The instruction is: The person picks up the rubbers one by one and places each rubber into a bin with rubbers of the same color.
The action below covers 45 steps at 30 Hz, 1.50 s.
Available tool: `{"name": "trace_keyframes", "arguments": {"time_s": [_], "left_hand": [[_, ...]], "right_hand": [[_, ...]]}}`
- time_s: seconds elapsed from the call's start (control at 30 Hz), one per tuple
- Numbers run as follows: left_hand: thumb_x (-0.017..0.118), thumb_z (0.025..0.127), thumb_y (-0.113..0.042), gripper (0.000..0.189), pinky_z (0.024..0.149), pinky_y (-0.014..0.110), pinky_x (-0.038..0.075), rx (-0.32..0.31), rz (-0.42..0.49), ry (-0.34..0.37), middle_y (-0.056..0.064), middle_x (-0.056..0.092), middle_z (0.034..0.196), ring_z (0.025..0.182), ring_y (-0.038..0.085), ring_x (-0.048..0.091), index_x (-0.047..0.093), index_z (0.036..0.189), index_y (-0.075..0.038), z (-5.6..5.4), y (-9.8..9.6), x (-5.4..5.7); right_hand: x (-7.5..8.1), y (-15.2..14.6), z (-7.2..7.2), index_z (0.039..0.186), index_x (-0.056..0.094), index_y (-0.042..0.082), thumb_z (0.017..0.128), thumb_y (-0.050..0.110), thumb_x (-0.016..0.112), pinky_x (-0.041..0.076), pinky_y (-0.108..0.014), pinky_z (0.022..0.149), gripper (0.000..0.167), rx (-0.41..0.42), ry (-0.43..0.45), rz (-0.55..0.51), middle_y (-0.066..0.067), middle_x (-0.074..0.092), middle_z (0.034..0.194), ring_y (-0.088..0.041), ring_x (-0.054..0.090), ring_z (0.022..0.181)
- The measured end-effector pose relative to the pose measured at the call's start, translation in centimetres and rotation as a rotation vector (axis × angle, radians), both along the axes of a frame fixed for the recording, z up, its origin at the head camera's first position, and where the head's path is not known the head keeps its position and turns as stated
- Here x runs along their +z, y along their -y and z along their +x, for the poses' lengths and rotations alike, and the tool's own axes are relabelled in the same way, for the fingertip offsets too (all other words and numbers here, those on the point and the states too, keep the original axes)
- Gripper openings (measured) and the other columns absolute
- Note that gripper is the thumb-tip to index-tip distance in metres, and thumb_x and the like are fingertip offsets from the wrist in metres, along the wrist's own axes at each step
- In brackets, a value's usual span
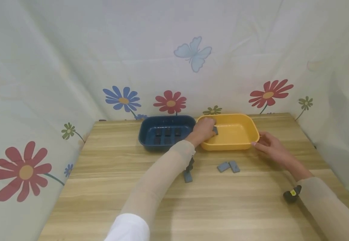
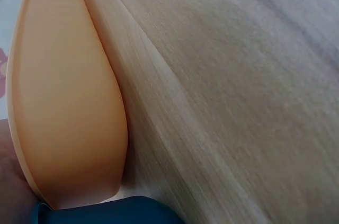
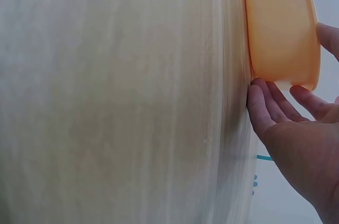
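Three grey tiles [image 1: 234, 166], apparently left to place, lie on the yellow tray's [image 1: 237, 132] near side; one sits inside by the left hand [image 1: 204, 130], whose grip I cannot tell; the right hand [image 1: 271, 146] clasps its right end.

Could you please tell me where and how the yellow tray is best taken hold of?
Probably by the rim at the yellow tray's right short end, coming from the right, pinching across its thin edge. That end faces bare table, and the right hand touches it there. The blue tray crowds the left end.
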<state>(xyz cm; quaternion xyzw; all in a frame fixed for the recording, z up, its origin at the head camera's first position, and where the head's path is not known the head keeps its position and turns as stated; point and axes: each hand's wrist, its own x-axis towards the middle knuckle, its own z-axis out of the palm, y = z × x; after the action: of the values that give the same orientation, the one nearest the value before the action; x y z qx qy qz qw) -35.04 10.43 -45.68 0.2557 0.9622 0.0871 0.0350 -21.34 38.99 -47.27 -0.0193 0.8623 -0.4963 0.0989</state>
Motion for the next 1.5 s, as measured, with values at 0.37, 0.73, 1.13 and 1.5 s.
{"name": "trace_keyframes", "arguments": {"time_s": [0.37, 0.73, 1.13, 1.5], "left_hand": [[0.084, 0.094, -0.03, 0.025, 0.074, 0.03, 0.053, 0.024, -0.037, 0.009, -0.005, 0.065, 0.102, 0.09, 0.011, 0.06, 0.068, 0.11, -0.019, 0.1, 0.0, 0.0], [0.084, 0.093, -0.03, 0.037, 0.092, 0.03, 0.054, -0.081, 0.027, 0.03, -0.001, 0.069, 0.114, 0.103, 0.013, 0.063, 0.068, 0.122, -0.012, -0.1, 0.4, 0.8], [0.078, 0.099, -0.026, 0.057, 0.114, 0.029, 0.045, -0.269, 0.157, 0.16, 0.007, 0.063, 0.145, 0.134, 0.02, 0.058, 0.057, 0.149, -0.007, 0.8, 1.6, 4.8], [0.081, 0.097, -0.03, 0.047, 0.108, 0.031, 0.05, -0.388, 0.163, 0.092, 0.002, 0.069, 0.133, 0.122, 0.018, 0.063, 0.067, 0.137, -0.01, 6.9, 8.2, 7.6]], "right_hand": [[0.2, 0.2, 0.1, 0.161, 0.031, 0.0, 0.106, 0.045, 0.065, 0.05, -0.013, 0.094, 0.079, 0.008, 0.007, 0.006, -0.03, 0.039, 0.162, -0.048, 0.041, 0.148], [-0.3, -0.3, 0.1, 0.159, 0.032, -0.001, 0.106, 0.045, 0.065, 0.048, -0.008, 0.089, 0.078, 0.014, -0.001, -0.022, -0.03, 0.04, 0.161, -0.048, 0.042, 0.147], [-0.1, -0.3, 0.0, 0.161, 0.031, 0.001, 0.105, 0.049, 0.065, 0.053, -0.023, 0.101, 0.081, 0.016, 0.017, 0.007, -0.028, 0.038, 0.162, -0.047, 0.041, 0.148], [0.7, 0.2, 0.1, 0.163, 0.027, 0.003, 0.106, 0.05, 0.063, 0.039, -0.064, 0.116, 0.083, 0.017, 0.053, 0.024, -0.028, 0.033, 0.166, -0.049, 0.036, 0.15]]}}
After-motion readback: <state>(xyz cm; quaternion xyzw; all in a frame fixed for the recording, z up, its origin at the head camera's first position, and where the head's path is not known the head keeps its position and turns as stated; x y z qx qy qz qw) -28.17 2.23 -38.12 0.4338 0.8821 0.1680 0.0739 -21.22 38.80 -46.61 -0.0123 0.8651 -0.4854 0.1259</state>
